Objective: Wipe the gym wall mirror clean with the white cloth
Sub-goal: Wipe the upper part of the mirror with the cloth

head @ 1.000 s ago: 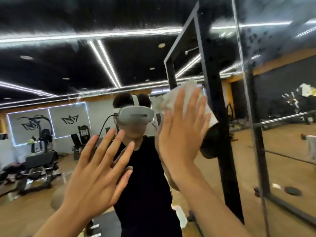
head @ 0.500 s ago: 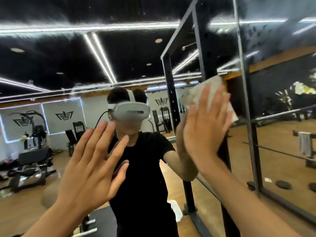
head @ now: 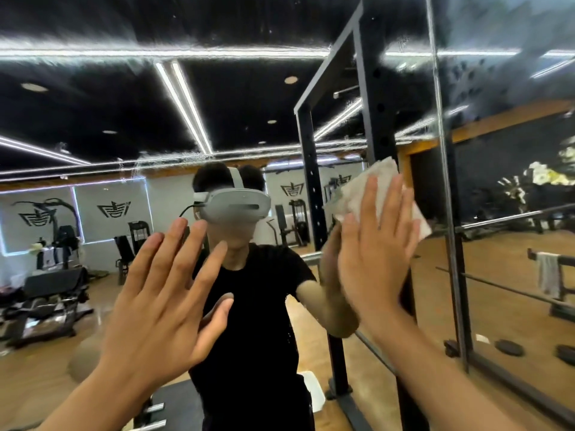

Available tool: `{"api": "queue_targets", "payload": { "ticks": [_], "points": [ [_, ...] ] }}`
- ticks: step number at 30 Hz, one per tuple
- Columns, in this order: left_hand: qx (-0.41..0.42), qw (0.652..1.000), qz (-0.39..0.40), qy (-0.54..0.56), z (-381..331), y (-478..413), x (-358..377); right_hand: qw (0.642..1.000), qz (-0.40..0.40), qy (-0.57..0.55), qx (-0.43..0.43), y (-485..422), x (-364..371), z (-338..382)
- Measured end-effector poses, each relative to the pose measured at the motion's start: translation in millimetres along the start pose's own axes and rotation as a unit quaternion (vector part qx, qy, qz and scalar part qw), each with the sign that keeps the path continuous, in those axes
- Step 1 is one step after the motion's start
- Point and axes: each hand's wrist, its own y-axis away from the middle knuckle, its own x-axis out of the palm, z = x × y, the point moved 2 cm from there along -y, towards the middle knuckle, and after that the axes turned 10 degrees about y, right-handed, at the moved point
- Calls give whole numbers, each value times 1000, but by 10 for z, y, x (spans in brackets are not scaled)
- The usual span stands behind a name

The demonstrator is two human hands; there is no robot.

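Observation:
The wall mirror fills the view, streaked and smeared near the top, and reflects the gym and a person in a headset. My right hand presses the white cloth flat against the glass with straight, spread fingers. The cloth sits crumpled under the palm, and its edges stick out above and to the right of the fingers. My left hand is flat on the mirror to the lower left, fingers spread, holding nothing.
A vertical seam splits the mirror panels just right of the cloth. The glass reflects a black rack upright, weight benches at the left, a towel on a rail at the right and a wooden floor.
My right hand has slid the cloth rightwards across the glass, towards the seam. The left hand has kept its place on the mirror.

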Motion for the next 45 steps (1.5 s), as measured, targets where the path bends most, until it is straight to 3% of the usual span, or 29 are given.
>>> {"api": "queue_targets", "payload": {
  "ticks": [2, 5, 8, 10, 12, 16, 18, 20, 22, 24, 25, 29, 33, 35, 38, 40, 42, 45],
  "points": [
    [-3, 1000, 0, 10, -3, -2, -2, 1000, 11, -5, -6, 275, 22, 443],
    [-8, 1000, -2, 25, 4, -7, -15, 979, 39, -4, -202, 676, 43, 781],
    [-4, 1000, -3, 22, 1, -8, -26, 940, 30, 20, -339, 473, 17, 347],
    [-5, 1000, -1, 11, -7, -3, -14, 960, 28, 29, -278, 169, 0, -121],
    [-7, 1000, 2, 5, -15, 0, 2, 991, 29, 29, -127, -100, -26, -487],
    [-7, 1000, 6, 1, -15, -5, 7, 998, -28, 4, 55, -49, 15, -119],
    [-8, 1000, 10, 6, -5, 0, 5, 1000, -16, -15, 11, 252, 19, 384],
    [-7, 1000, 10, 18, 11, 2, -5, 992, 28, -17, -126, 653, 47, 770],
    [-2, 1000, 9, 30, 27, 9, -20, 963, 48, -4, -263, 835, 63, 765],
    [4, 1000, 4, 29, 33, 7, -34, 946, 29, 10, -324, 683, 76, 378],
    [5, 1000, 2, 25, 28, 2, -30, 953, 19, 14, -301, 523, 71, 123],
    [0, 1000, 1, 7, -2, -1, 5, 996, -4, 41, -79, -103, -8, -666],
    [-3, 1000, 1, 10, -10, -10, 8, 992, -44, 1, 121, 56, 24, -118],
    [-1, 1000, 7, 13, -4, -2, 1, 997, -24, -23, 69, 434, 46, 463],
    [1, 999, 10, 36, 31, 6, -28, 981, 33, -22, -191, 992, 79, 868],
    [1, 999, 4, 39, 23, 2, -29, 951, 30, -15, -308, 855, 93, 542],
    [-2, 1000, 0, 28, 1, -8, -16, 963, 6, 9, -270, 450, 102, 17],
    [-2, 1000, 9, 14, -1, -17, 13, 999, -21, 30, -5, -116, 46, -614]
  ]
}}
